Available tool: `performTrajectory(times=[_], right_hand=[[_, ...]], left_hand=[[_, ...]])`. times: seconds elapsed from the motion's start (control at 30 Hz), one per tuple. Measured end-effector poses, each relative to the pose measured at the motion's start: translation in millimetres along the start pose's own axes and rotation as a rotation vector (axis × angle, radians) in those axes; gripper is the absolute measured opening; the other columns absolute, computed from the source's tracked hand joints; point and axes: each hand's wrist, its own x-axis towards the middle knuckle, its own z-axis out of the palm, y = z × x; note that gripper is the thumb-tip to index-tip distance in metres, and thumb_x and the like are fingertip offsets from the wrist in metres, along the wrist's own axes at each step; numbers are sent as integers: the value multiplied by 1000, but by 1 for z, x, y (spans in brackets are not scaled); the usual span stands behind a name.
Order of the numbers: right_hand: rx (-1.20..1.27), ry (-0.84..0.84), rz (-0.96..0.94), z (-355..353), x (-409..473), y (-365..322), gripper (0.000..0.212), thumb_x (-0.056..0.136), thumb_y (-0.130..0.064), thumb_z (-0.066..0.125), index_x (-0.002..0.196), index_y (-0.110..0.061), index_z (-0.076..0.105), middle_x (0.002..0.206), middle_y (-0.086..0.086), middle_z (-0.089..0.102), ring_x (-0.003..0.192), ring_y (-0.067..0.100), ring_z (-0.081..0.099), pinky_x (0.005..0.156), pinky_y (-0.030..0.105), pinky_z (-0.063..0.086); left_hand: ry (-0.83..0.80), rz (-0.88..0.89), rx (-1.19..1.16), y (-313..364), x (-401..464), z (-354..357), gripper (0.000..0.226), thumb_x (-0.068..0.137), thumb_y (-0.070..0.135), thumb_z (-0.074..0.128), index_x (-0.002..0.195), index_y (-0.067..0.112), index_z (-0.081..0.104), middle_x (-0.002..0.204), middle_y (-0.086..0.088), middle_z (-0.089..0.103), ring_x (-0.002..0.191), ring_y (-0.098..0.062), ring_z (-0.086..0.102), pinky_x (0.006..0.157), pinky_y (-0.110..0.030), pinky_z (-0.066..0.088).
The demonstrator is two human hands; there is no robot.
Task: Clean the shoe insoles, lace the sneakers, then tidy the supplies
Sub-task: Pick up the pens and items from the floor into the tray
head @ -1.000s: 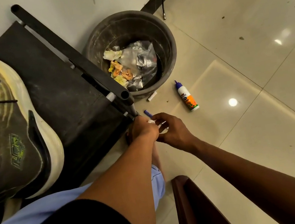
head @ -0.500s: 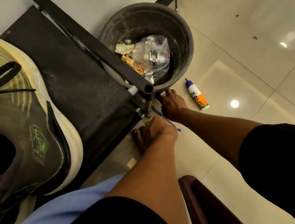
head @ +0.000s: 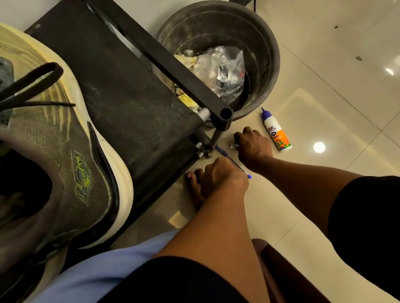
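Since half a second ago the right hand (head: 252,144) has been curled onto a small white piece (head: 233,145) on the floor at the bin's (head: 264,34) six o'clock, the left hand (head: 220,174) gripping a blue pen (head: 232,161); tidying is judged underway, the glue bottle (head: 276,130) at three o'clock likely needing collection next.

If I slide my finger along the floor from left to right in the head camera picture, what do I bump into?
Sneaker → left hand holding a blue pen → right hand → glue bottle.

Only one view, cam on my head, wide-angle, looking steeply down past my knees at the floor (head: 348,126), sneaker (head: 56,154) v. close at left, my hands farther off near centre.
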Motion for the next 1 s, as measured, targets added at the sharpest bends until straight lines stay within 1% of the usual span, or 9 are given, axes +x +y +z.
performTrajectory(times=[0.1,0.23,0.3,0.4,0.47,0.57,0.63,0.87,1.0], right_hand=[[152,-8,98,-13,-10,1,18,92,-21,64,108,-15,65,101,9,64,89,27,60,61,31,48],[310,-18,109,-44,-41,9,12,88,-25,68,97,-17,69,93,3,69,84,23,63,59,27,46],[324,-5,71,-66,-65,12,13,86,-24,68,95,-15,72,90,3,71,85,23,64,63,28,46],[387,21,29,-108,-102,15,13,86,-25,70,93,-15,75,85,-1,69,85,21,64,67,30,49],[431,52,0,-140,-125,14,10,84,-24,72,87,-16,76,80,-4,67,83,21,64,66,31,47],[510,137,-35,-190,-156,7,7,79,-21,73,74,-18,71,69,-9,67,73,18,64,65,32,48],[544,211,-72,-225,-179,-3,8,78,-21,75,72,-20,69,67,-9,68,68,14,65,64,31,50],[630,397,-327,-335,-249,-67,14,77,-19,79,71,-25,69,62,-9,68,57,4,65,59,28,55],[728,339,-528,-381,-279,-142,11,79,-19,82,75,-22,73,63,-6,69,58,10,67,60,32,58]], left_hand=[[-48,21,88,-4,4,-5,53,97,26,63,144,8,45,139,-14,55,127,-28,54,83,-31,39],[-220,167,119,-7,-12,-27,47,99,19,60,142,5,48,138,-16,58,114,-27,61,100,-36,51],[-160,176,120,-6,-31,-46,58,93,27,71,142,10,44,132,-14,59,98,-24,64,83,-34,57],[-194,283,88,1,-57,-73,53,88,22,79,133,10,53,108,-10,63,60,-14,55,42,-25,43],[-240,343,86,4,-79,-92,44,87,18,80,125,8,61,94,-8,65,57,-13,59,34,-20,42],[-280,452,34,5,-116,-117,32,87,16,79,114,3,70,92,-11,75,71,-22,73,64,-31,63],[-229,551,19,-4,-143,-137,26,86,17,80,107,4,73,93,-13,78,79,-25,76,79,-37,64],[43,729,-169,-98,-240,-222,17,83,14,80,99,20,80,81,6,78,77,-13,75,78,-33,63],[206,718,-335,-186,-294,-266,16,85,12,79,101,13,80,82,-8,78,78,-23,76,76,-37,63]])
